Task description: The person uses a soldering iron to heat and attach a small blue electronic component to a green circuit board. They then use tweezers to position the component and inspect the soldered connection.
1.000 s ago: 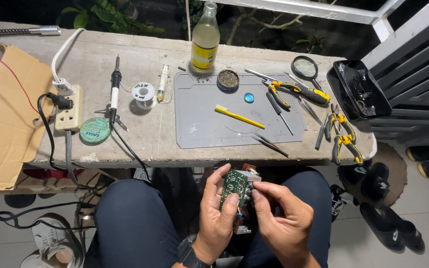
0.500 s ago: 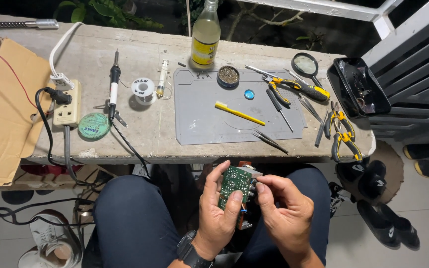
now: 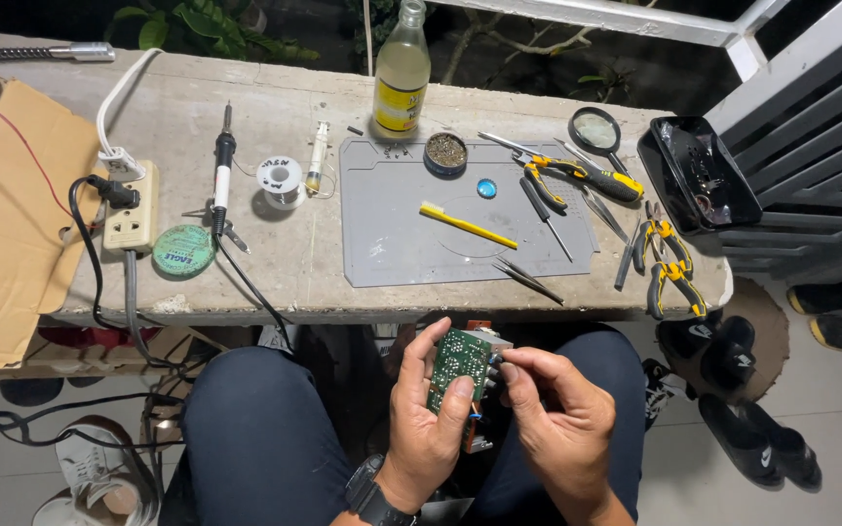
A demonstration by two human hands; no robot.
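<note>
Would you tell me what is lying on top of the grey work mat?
On the grey mat lie a yellow brush, a round tin, a blue disc, a screwdriver and tweezers. Whatever is beneath the mat is covered.

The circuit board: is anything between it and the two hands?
Nothing visible. The left hand grips the green circuit board directly, thumb on its face. The right hand touches its right edge with the fingertips. The board is over the lap, apart from the bench.
</note>
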